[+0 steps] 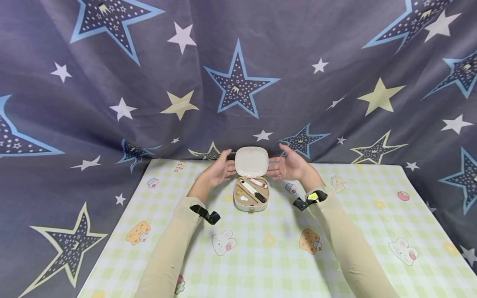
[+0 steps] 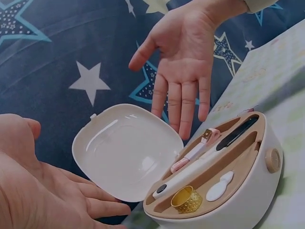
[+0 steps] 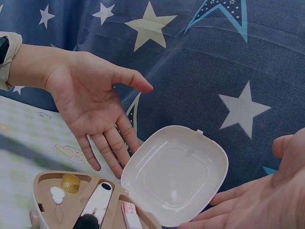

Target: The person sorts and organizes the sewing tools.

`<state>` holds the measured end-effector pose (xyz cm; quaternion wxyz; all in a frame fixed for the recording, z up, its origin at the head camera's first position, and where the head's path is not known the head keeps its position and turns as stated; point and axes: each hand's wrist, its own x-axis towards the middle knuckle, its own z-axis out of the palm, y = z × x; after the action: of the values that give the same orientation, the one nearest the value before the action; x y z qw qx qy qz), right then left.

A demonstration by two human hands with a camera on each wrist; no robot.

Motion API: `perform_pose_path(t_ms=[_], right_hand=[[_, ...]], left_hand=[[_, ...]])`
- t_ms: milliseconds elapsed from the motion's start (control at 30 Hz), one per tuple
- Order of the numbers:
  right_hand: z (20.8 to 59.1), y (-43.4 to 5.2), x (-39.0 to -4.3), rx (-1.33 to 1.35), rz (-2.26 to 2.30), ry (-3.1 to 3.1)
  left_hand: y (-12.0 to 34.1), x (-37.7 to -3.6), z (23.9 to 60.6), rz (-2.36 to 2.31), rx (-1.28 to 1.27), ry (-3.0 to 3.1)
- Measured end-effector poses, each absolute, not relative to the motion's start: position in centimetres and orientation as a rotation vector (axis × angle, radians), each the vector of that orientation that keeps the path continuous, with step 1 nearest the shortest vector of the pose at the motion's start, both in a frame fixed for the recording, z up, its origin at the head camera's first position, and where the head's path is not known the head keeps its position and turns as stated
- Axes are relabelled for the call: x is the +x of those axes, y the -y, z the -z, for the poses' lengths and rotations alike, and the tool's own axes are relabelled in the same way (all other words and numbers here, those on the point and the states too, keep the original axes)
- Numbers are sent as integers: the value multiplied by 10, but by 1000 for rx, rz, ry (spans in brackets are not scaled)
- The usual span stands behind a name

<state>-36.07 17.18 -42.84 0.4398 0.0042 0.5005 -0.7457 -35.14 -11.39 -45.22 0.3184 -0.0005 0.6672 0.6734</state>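
A small cream box (image 1: pixel 241 205) stands near the table's back edge with its lid (image 1: pixel 251 160) raised upright. My left hand (image 1: pixel 220 169) is at the lid's left side, fingers straight and fingertips right at its edge. On the opposite side my right hand (image 1: pixel 292 166) reaches in the same way, palm facing the lid. Neither hand grips anything. Inside the box's tan tray lie a gold thimble (image 2: pixel 189 200), a white needle threader (image 3: pixel 57 194), a long white tool with a black end (image 2: pixel 188 174), and a slim pink-and-white piece (image 2: pixel 195 151).
A pale green checked tablecloth (image 1: pixel 261 265) with cartoon prints covers the table. Behind the table's back edge hangs a dark blue star-patterned curtain (image 1: pixel 298 103). Black straps (image 1: pixel 205 213) sit on both sleeved wrists.
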Motion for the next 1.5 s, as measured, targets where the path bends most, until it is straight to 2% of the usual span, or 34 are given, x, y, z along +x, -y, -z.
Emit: perform_pose_path(t_ms=[733,1500], right_hand=[[435,-165,-353,-52,1869,-1374],[442,-166,-341,-121,1951,-1409]], left_hand=[[116,-347,464,-1724,121,-1916],[119,-341,465,-1780,125,-1876]])
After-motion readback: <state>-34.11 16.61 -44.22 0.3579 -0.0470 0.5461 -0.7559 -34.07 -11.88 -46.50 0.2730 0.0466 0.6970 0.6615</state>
